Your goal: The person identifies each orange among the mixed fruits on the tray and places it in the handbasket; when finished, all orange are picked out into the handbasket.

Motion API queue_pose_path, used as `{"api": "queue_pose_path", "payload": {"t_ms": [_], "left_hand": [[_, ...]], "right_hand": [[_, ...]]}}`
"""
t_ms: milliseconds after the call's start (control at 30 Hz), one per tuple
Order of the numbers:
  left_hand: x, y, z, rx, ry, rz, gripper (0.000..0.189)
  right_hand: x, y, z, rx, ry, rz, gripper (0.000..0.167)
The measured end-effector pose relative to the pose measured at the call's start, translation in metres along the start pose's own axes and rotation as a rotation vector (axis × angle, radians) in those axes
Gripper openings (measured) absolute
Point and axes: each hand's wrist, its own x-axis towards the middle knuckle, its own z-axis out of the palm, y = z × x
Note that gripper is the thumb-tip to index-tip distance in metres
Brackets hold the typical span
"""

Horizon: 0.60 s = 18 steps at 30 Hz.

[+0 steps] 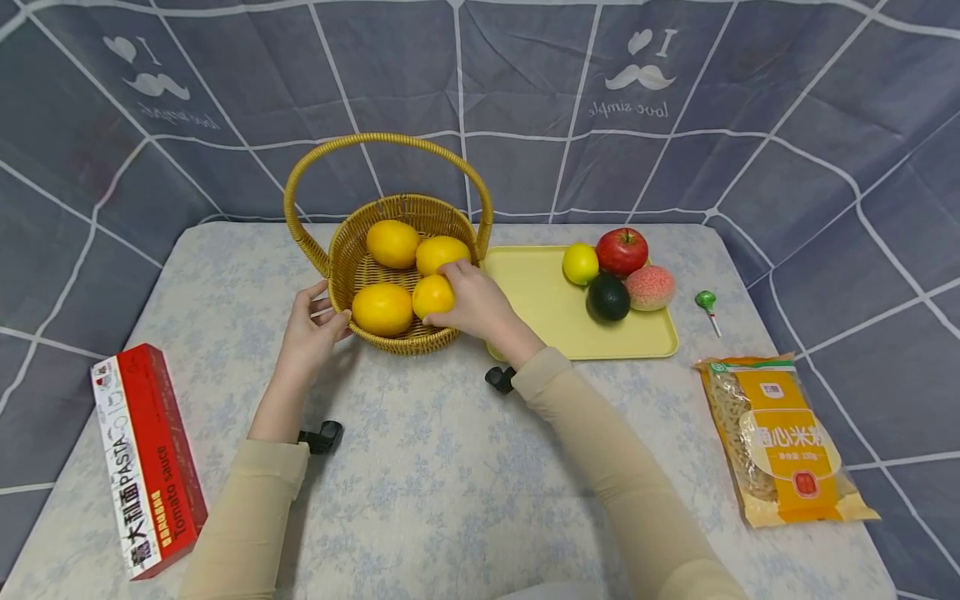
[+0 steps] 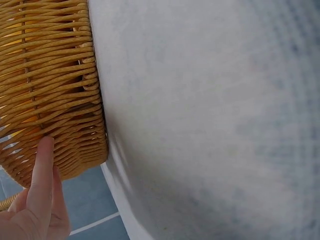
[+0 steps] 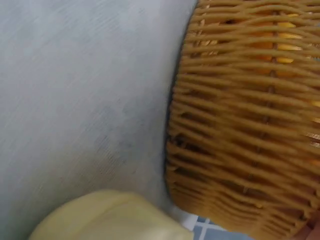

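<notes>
A woven wicker basket [image 1: 405,343] with a tall arched handle [image 1: 386,139] stands at the back, left of centre. Inside it lie several yellow-orange fruits [image 1: 382,310], smooth and oval. My right hand [image 1: 480,300] reaches over the basket's right rim, thumb and fingers around a yellow-orange fruit [image 1: 432,297] low in the basket. At the left side, my left hand [image 1: 311,327] touches the basket's outer wall. The left wrist view shows a straight finger [image 2: 43,165] against the weave [image 2: 55,95]. In the right wrist view the basket's wall [image 3: 240,115] hides most of that hand.
Right of the basket, a pale yellow tray [image 1: 525,283] bears a lemon [image 1: 581,264], a red apple [image 1: 622,252], a dark green avocado [image 1: 608,297] and a peach [image 1: 650,288]. Beyond lie a green lollipop [image 1: 706,302] and a noodle bag [image 1: 783,442]. A red pasta box [image 1: 153,458] lies far left.
</notes>
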Motion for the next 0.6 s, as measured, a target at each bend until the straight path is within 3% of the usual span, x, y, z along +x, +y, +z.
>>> {"api": "queue_pose_path", "payload": {"t_ms": [267,600], "left_hand": [[0.0010,0.0006,-0.0001,0.001,-0.008,0.012,0.068],[0.0024,0.0011,-0.0016,-0.018,-0.033,0.002,0.070]], "right_hand": [[0.0038,-0.0087,0.0018,-0.092,-0.008,0.042,0.079],[0.0046,-0.0041,0.0024,-0.030,0.004,0.034,0.081]]}}
